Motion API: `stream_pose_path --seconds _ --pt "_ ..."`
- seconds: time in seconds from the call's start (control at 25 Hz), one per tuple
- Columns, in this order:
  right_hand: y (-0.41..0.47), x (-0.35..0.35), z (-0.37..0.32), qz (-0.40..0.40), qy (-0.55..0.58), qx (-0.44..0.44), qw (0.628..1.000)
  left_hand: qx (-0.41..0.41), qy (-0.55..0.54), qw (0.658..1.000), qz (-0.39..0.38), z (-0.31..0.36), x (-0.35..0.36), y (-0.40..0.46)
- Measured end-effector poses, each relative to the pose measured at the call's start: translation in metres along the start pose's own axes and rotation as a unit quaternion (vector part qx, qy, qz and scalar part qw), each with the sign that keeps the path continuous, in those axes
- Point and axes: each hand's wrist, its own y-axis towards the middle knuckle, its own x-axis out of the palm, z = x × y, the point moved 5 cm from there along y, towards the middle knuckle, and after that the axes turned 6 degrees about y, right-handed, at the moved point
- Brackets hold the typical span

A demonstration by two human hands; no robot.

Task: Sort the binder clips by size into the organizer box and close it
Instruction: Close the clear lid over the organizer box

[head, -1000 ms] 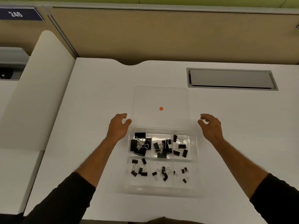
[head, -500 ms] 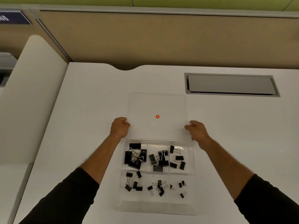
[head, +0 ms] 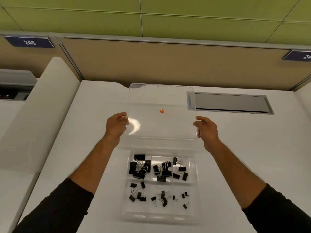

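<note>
Both hands, left hand (head: pixel 116 127) and right hand (head: pixel 207 130), grip the clear lid (head: pixel 161 98) between them.

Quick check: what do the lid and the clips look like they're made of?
Lid: clear hard plastic, glossy; the desk shows through it and glare streaks it near the left hand.
Clips: black matte bodies, probably painted metal, with thin shiny wire handles.
</note>
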Motion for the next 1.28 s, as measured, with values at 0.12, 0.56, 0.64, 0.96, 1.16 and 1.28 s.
stream_pose_path --seconds 0.12,0.56,0.64,0.96,1.16,1.28 --pt "-0.035 -0.014 -0.021 0.001 -0.003 -0.028 1.0 0.031 -0.009 0.999 -0.018 0.017 -0.015 -0.036" --pt "-0.141 -0.065 0.056 -0.017 -0.064 -0.006 0.998 -0.026 0.028 0.999 -0.031 -0.082 -0.055 -0.155" --pt "-0.15 -0.07 0.082 -0.015 -0.072 0.013 0.997 -0.044 0.034 0.998 -0.027 -0.107 -0.058 -0.165" --pt "-0.176 -0.084 0.159 0.011 -0.145 0.036 0.989 -0.064 0.116 0.991 -0.008 -0.167 -0.063 -0.187" --pt "-0.188 -0.083 0.163 0.013 -0.19 0.02 0.982 -0.038 0.197 0.98 0.015 -0.173 -0.06 -0.192" --pt "-0.186 -0.084 0.166 0.006 -0.205 0.027 0.978 -0.051 0.234 0.971 0.013 -0.169 -0.06 -0.188"
